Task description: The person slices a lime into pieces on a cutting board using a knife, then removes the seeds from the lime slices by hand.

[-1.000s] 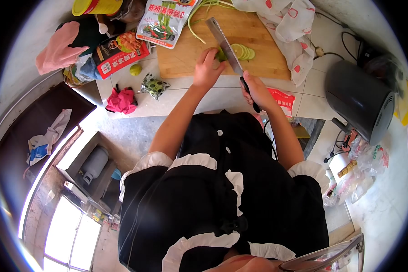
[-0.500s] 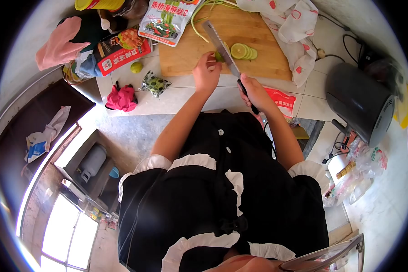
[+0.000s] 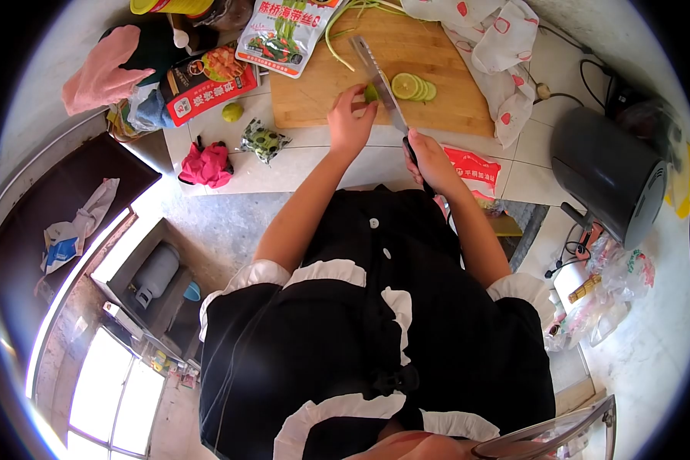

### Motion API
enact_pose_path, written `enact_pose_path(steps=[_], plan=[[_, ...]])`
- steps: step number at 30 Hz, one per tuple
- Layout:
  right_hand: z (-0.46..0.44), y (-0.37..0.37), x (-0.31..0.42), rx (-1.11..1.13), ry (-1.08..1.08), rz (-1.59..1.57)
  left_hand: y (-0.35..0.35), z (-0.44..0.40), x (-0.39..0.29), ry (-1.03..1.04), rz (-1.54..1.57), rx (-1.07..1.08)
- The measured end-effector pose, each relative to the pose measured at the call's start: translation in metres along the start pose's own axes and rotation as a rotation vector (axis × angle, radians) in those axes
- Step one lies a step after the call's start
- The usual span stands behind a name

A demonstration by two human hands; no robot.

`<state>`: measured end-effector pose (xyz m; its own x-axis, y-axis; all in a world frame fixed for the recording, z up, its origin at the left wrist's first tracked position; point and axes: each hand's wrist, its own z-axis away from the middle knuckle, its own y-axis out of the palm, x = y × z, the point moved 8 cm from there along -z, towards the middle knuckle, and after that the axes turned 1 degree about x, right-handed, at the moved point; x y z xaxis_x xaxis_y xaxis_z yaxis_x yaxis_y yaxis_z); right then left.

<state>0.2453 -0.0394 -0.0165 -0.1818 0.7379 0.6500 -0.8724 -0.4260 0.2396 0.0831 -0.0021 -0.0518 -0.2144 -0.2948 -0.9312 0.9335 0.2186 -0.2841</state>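
My right hand (image 3: 431,163) is closed around the black handle of a kitchen knife (image 3: 381,83), its blade pointing away over the cutting board (image 3: 307,103). My left hand (image 3: 351,121) pinches a piece of green lime (image 3: 371,93) on the board, just left of the blade. The blade partly hides the lime piece, so I cannot tell whether it touches the fruit. Several round lime slices (image 3: 408,87) lie overlapping on the board, to the right of the blade.
Food packets (image 3: 211,83) and a whole lime (image 3: 231,113) sit left of the board. A pink cloth bundle (image 3: 205,164) and a small green patterned pouch (image 3: 264,142) lie nearer. At right are a spotted cloth (image 3: 506,46), a red packet (image 3: 474,170) and a dark kettle-like appliance (image 3: 607,176).
The knife has shifted very slightly, its tip a little to the right. Both hands keep nearly the same place and the same hold.
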Motion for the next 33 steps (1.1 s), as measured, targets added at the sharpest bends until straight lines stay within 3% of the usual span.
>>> enact_pose_path(steps=[33], plan=[[-0.0027,0.0068,0.0055,-0.086,-0.004,0.088,0.0071,0.0011,0.0109,-0.319,0.369,-0.068]])
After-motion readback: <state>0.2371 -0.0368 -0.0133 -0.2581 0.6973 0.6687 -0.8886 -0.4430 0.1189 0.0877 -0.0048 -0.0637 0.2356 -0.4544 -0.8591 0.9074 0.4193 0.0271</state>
